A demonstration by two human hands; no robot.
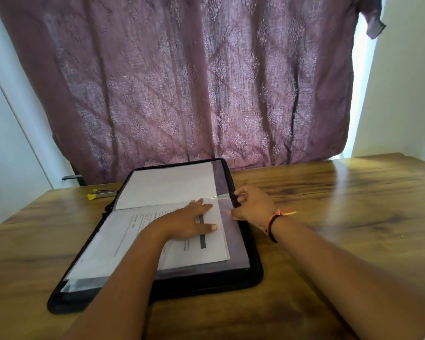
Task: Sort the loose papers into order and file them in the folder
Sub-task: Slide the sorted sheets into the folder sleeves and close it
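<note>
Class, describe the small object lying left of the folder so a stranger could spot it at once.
Find the wooden table, then the open black folder on it. By the folder's far left corner lies a small grey tool; its bright yellow tip sets it apart from the black folder.

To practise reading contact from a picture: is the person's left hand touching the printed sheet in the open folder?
Touching. The head view shows the left hand lying flat on the printed sheet in the folder, fingers straight, no gap.
</note>
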